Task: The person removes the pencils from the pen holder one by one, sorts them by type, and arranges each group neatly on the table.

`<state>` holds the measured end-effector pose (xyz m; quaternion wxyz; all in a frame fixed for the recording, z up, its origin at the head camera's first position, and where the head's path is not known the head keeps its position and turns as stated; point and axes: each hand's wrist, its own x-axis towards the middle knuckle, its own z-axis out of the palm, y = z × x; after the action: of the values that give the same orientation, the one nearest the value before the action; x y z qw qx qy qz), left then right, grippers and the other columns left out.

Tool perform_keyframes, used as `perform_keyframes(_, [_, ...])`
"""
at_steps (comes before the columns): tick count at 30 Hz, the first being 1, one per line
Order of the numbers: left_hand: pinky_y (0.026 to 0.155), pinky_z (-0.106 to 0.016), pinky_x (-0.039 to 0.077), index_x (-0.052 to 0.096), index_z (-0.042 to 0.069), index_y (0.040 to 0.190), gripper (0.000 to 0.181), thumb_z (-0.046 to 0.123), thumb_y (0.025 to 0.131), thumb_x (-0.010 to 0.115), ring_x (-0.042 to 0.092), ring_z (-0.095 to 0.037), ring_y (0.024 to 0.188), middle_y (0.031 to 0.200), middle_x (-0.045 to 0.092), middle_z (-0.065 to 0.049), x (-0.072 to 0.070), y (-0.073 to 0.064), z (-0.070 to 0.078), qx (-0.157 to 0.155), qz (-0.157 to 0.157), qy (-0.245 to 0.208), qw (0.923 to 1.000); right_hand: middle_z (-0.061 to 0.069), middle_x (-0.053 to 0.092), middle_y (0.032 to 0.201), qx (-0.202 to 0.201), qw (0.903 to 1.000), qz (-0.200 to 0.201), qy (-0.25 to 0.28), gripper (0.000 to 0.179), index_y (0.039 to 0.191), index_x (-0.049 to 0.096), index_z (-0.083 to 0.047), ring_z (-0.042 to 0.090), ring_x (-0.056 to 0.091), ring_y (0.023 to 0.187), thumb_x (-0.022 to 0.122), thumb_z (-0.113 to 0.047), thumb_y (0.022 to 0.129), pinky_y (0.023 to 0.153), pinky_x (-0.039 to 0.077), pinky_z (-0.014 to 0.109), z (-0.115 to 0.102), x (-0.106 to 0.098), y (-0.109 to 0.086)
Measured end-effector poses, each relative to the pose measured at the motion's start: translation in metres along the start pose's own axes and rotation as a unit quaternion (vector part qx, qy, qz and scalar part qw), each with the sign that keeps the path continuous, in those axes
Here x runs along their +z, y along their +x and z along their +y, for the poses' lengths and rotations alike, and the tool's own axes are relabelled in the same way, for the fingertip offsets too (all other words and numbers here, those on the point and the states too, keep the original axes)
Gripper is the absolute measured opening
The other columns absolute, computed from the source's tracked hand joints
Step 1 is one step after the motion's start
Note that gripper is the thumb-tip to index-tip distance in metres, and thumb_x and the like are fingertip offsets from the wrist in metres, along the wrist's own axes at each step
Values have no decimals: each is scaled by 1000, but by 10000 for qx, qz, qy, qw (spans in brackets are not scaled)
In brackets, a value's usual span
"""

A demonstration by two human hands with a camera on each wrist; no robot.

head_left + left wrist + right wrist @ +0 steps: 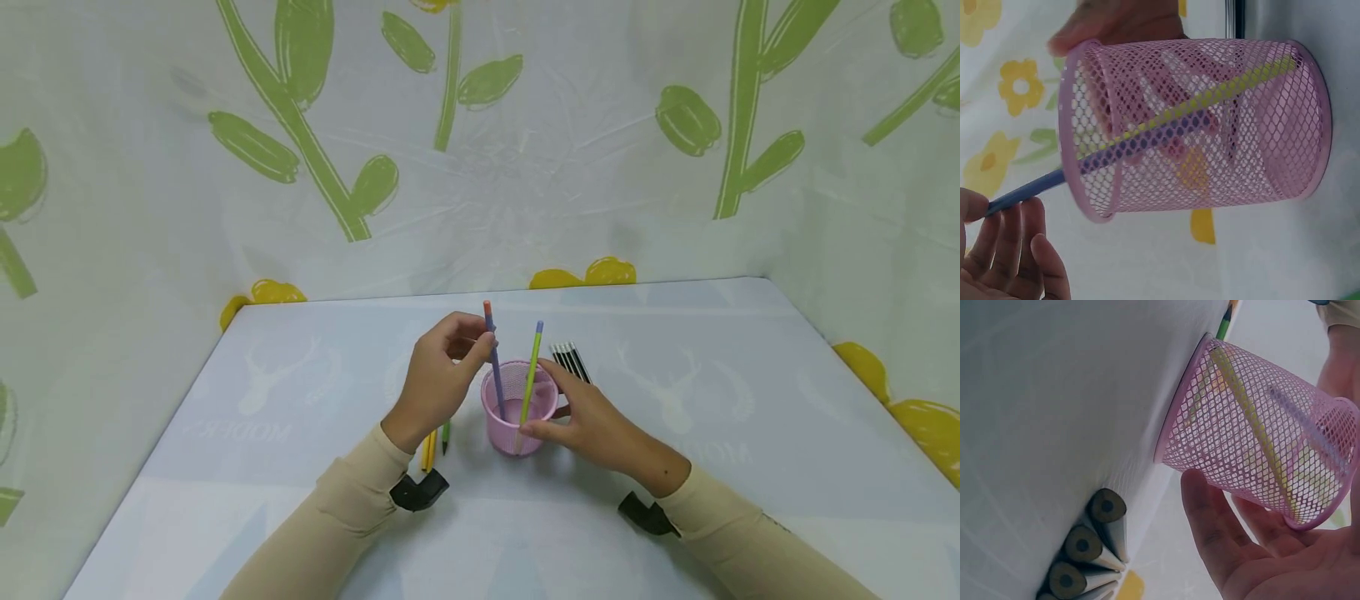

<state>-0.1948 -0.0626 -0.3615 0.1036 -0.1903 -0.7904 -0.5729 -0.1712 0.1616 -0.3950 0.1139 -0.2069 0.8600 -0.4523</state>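
A pink mesh pencil cup [504, 439] stands upright on the table. My right hand [603, 422] holds it from the right, thumb at the front of the rim and fingers along the far side. Inside, a yellow-green pencil [532, 375] leans with its lower end at the base. Between thumb and fingertips my left hand [435, 375] pinches a blue pencil [496, 371] with an orange upper end, above the rim. In the left wrist view the lower end of the blue pencil [1179, 129] hangs inside the cup, about midway down, short of the base.
Several black-and-white striped pencils [572, 361] lie in a row behind the right hand. Yellow pencils [428, 452] and a green pencil [446, 437] lie under the left wrist. A pale patterned cloth covers the table [300, 500], and flower-printed sheeting [510, 200] hangs around it.
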Motion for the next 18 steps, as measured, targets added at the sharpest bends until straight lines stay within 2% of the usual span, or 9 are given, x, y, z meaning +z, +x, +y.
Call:
perform_keyframes(5, [71, -25, 55, 61, 6, 113, 18, 19, 100, 60, 67, -16, 78, 98, 68, -8, -10, -3, 4, 197, 395, -210, 9988, 15, 48, 148, 37, 10000, -1, -64, 93, 156, 27, -8, 31, 63, 116, 79, -38, 85, 91, 59, 42, 2, 0, 0])
perform_keyframes(10, [66, -23, 55, 59, 1, 116, 21, 16, 101, 59, 65, -14, 74, 97, 64, -9, -24, -3, 4, 351, 853, -531, 9943, 15, 49, 147, 144, 9999, -18, -81, 92, 155, 28, -8, 31, 66, 111, 79, -38, 85, 89, 60, 41, 3, 1, 0])
perform_keyframes(15, [64, -22, 55, 56, -5, 115, 20, 9, 101, 57, 65, -11, 70, 92, 62, -5, -39, -4, 1, 312, 1234, -938, 9874, 14, 51, 143, -9, 10000, -11, 11, 89, 154, 29, -8, 30, 66, 110, 79, -36, 86, 88, 59, 40, 3, 0, 1])
perform_keyframes(18, [64, -21, 55, 56, -6, 115, 20, 8, 101, 56, 65, -11, 70, 91, 61, -4, -46, -6, -5, 145, 1299, -981, 9866, 15, 51, 144, -36, 10000, -8, 9, 89, 154, 29, -9, 30, 66, 110, 79, -35, 86, 89, 59, 40, 3, 1, 0])
